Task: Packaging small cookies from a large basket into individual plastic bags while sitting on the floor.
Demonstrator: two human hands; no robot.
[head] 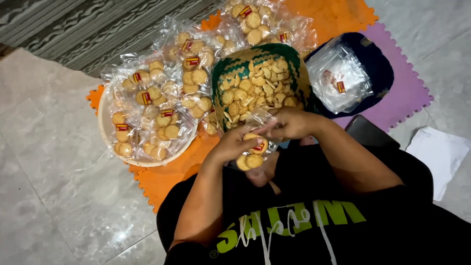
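Both hands pinch the small clear bag of biscuits point(252, 152): left hand point(230, 145) below-left, right hand point(289, 122) above-right at its mouth.

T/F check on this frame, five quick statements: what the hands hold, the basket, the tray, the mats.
1. Both hands hold a small clear bag of round crackers. True: the left hand and the right hand meet on it.
2. The green woven basket is empty. False: it is full of loose crackers.
3. Filled clear bags lie heaped on a round white tray. True.
4. The tray sits on a blue foam mat. False: it sits on an orange foam mat; a purple mat lies further along.
5. A stack of empty clear bags rests on a dark blue item. True.
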